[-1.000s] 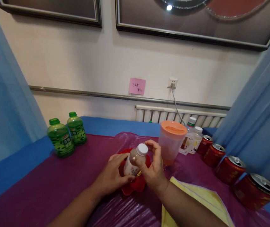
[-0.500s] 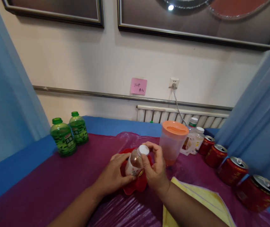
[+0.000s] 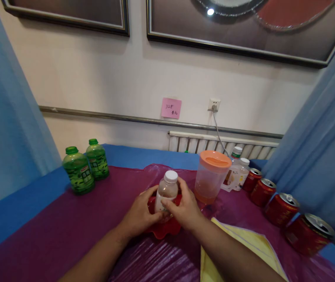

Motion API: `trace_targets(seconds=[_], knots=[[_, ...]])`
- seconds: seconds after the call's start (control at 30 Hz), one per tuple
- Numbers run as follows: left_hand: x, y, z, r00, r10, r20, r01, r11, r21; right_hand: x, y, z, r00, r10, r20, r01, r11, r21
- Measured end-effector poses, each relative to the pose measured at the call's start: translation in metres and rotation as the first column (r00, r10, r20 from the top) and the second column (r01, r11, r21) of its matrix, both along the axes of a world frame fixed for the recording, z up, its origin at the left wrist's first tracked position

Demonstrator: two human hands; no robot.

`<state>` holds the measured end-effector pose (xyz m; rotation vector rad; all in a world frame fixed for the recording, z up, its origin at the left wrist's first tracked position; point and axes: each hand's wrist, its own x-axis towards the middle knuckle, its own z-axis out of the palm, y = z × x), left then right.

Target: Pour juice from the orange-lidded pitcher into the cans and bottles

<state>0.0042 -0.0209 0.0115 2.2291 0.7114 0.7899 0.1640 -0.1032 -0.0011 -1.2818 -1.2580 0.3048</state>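
Observation:
A clear plastic bottle (image 3: 167, 190) with a white cap and a pale label stands nearly upright between my hands. My left hand (image 3: 143, 209) is closed round its left side and lower front. From the right, my right hand (image 3: 185, 205) wraps the bottle's body, the thumb lying across the label. Below them a red scalloped tray (image 3: 164, 231) lies on the purple plastic sheet (image 3: 105, 213), mostly covered by the hands and bottle. Whether the bottle's base touches the tray is hidden.
To the right stand a pitcher (image 3: 211, 178) with an orange lid, clear bottles (image 3: 240, 176), and several red cans (image 3: 281, 207) in a row. A yellow cloth (image 3: 240, 246) lies beneath my right forearm. Two green bottles (image 3: 79, 172) are at the left.
My right hand has moved from the white cap down to the bottle's body. The bottle, tilted right before, is now closer to upright. The view has shifted slightly.

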Motion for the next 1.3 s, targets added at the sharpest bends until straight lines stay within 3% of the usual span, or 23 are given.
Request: trace_targets(seconds=[0.17,0.27,0.4,0.53,0.63,0.77,0.87,1.03,1.23,1.3], knots=[[0.002,0.007,-0.004,0.989,-0.141,0.042,0.144,0.985,-0.091,0.005,0.001,0.019,0.997,-0.076,0.014,0.077,0.996,-0.052],[-0.001,0.016,-0.015,0.994,-0.109,0.017,0.110,0.991,-0.073,0.018,-0.013,0.030,0.996,-0.074,-0.052,0.074,0.997,-0.012],[-0.004,0.023,-0.027,1.000,-0.017,0.016,0.017,1.000,-0.002,0.055,-0.059,0.036,0.973,-0.077,-0.219,0.092,0.994,0.061],[-0.002,0.024,-0.029,0.996,0.046,0.071,-0.050,0.997,0.057,0.113,-0.113,0.032,0.922,-0.341,-0.182,0.350,0.937,0.014],[0.002,0.025,-0.030,0.993,0.065,0.099,-0.073,0.994,0.079,0.160,-0.132,0.022,0.828,-0.548,-0.119,0.546,0.836,-0.051],[0.005,0.026,-0.028,0.990,0.077,0.120,-0.086,0.994,0.066,0.209,-0.127,0.004,0.668,-0.735,0.114,0.742,0.648,-0.172],[0.004,0.025,-0.022,0.990,0.081,0.114,-0.086,0.996,0.038,0.230,-0.113,-0.007,0.589,-0.766,0.258,0.808,0.546,-0.223],[0.003,0.024,-0.017,0.992,0.079,0.100,-0.080,0.997,0.005,0.241,-0.094,-0.011,0.570,-0.727,0.384,0.822,0.515,-0.245],[0.004,0.030,-0.032,0.992,0.064,0.106,-0.066,0.998,0.023,0.240,-0.092,-0.016,0.504,-0.738,0.449,0.864,0.420,-0.279],[0.004,0.032,-0.036,0.992,0.059,0.108,-0.063,0.998,0.027,0.240,-0.093,-0.019,0.490,-0.741,0.459,0.872,0.420,-0.252]])
